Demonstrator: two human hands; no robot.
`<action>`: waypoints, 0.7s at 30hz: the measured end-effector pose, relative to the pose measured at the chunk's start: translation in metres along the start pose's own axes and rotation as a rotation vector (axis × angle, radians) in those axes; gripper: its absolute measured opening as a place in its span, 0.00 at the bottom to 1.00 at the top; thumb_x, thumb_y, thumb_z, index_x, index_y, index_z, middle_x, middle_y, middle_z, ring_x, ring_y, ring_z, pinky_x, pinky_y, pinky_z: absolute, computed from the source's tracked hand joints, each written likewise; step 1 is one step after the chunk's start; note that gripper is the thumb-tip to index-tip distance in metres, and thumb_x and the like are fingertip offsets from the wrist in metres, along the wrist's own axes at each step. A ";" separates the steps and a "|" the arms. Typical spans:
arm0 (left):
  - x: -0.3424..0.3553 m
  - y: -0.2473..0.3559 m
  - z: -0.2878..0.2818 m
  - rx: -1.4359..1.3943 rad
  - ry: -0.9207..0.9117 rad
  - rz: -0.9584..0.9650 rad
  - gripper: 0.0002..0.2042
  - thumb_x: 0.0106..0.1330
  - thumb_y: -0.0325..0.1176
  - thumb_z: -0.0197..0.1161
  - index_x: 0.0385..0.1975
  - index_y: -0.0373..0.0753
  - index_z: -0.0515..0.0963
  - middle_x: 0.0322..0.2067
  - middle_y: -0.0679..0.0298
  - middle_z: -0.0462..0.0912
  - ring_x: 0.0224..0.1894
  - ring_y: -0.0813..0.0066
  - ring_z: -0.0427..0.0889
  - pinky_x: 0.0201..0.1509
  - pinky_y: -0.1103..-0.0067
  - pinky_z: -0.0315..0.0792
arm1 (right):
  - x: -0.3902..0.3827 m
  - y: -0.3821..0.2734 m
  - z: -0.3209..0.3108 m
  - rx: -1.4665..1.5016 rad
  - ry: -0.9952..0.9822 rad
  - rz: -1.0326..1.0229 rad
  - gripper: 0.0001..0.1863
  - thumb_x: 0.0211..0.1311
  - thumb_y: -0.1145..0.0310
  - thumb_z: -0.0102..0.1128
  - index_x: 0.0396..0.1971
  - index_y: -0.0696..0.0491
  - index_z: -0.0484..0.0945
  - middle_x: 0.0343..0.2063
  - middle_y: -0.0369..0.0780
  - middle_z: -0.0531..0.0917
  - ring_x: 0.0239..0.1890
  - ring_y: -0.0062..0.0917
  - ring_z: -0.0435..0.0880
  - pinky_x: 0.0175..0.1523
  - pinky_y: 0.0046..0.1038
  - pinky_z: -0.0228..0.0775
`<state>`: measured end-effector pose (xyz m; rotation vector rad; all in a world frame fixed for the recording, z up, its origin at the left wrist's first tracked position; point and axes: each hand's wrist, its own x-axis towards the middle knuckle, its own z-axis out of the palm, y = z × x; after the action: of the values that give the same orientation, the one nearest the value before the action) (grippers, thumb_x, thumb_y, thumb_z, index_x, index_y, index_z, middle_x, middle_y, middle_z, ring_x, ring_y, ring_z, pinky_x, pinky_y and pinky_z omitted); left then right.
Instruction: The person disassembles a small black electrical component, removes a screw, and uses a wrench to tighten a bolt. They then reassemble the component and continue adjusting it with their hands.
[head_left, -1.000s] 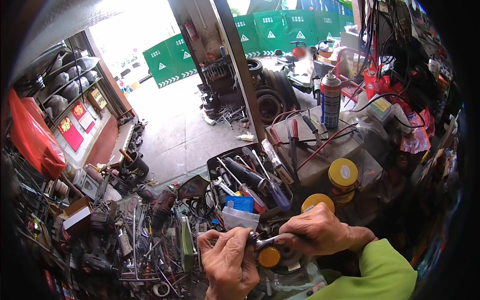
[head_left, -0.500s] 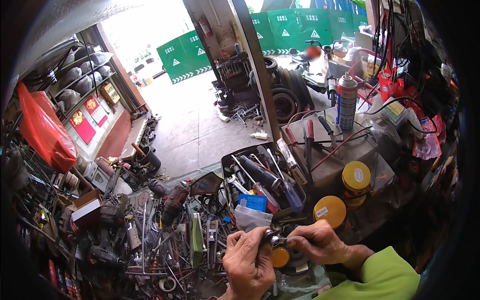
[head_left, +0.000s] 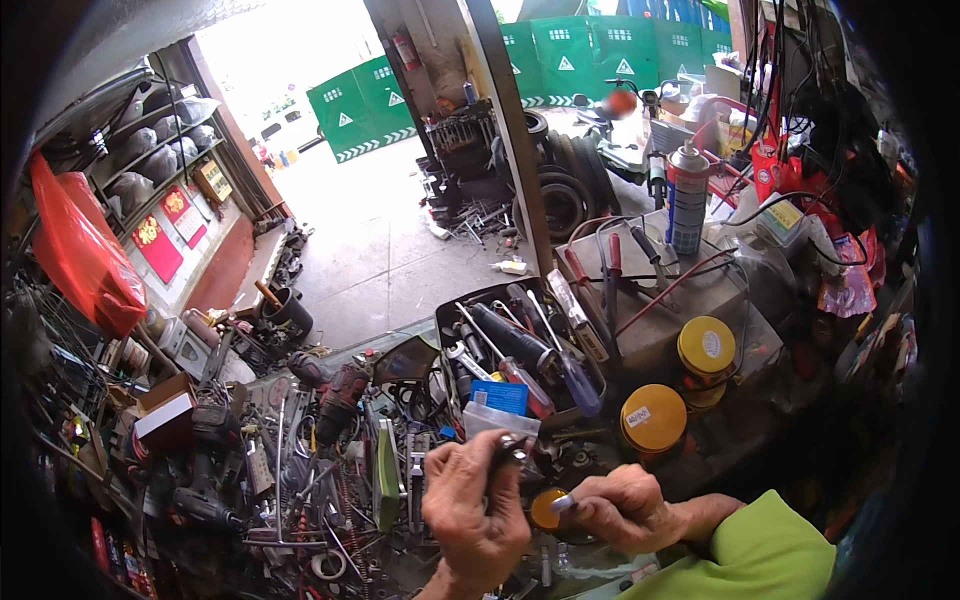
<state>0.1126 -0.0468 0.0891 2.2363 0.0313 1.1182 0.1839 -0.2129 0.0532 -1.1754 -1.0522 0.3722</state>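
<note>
My left hand (head_left: 473, 505) is closed on a small dark metal part with a shiny end (head_left: 511, 450), raised just right of its fingertips. My right hand (head_left: 625, 510) is pinched on a short silver metal piece (head_left: 564, 502), probably a tool end; it is apart from the left hand's part. An orange-yellow round lid (head_left: 548, 508) lies beneath and between my hands. Behind them sit a clear bag (head_left: 496, 422) and a tray of screwdrivers and tools (head_left: 536, 374). My right forearm is in a lime-green sleeve.
Scattered tools and two cordless drills (head_left: 335, 400) cover the bench's left side. Two yellow tins (head_left: 705, 345), a spray can (head_left: 687, 195) and pliers stand at right. A post (head_left: 525, 130), tyres (head_left: 575, 190), a red plastic bag (head_left: 85, 250) and green hoarding (head_left: 560, 55) are farther off.
My hands have drawn apart: the left rose with the dark part and moved slightly left, the right moved downward with the silver piece. The view also shifted slightly.
</note>
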 end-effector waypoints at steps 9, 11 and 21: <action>0.001 0.013 -0.004 0.122 -0.051 0.029 0.09 0.61 0.20 0.60 0.42 0.30 0.78 0.32 0.51 0.80 0.36 0.53 0.76 0.46 0.66 0.68 | 0.028 -0.003 -0.027 -0.512 -0.060 -0.060 0.10 0.65 0.63 0.62 0.31 0.54 0.81 0.19 0.42 0.79 0.19 0.36 0.78 0.23 0.31 0.67; 0.001 0.013 -0.002 0.123 -0.087 0.038 0.10 0.61 0.20 0.58 0.42 0.31 0.77 0.32 0.51 0.79 0.36 0.52 0.75 0.48 0.65 0.66 | 0.031 -0.008 -0.032 -0.621 -0.078 -0.103 0.10 0.64 0.61 0.63 0.30 0.53 0.81 0.19 0.41 0.79 0.19 0.35 0.80 0.23 0.32 0.67; -0.001 0.010 0.006 0.131 -0.138 0.055 0.11 0.62 0.19 0.57 0.44 0.34 0.75 0.33 0.53 0.80 0.40 0.50 0.76 0.54 0.62 0.64 | 0.043 -0.022 -0.050 -0.820 -0.169 -0.163 0.12 0.63 0.59 0.64 0.29 0.53 0.81 0.18 0.38 0.80 0.21 0.33 0.82 0.23 0.31 0.70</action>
<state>0.1143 -0.0587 0.0915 2.4395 -0.0146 1.0129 0.2410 -0.2184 0.0924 -1.7805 -1.5035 -0.1192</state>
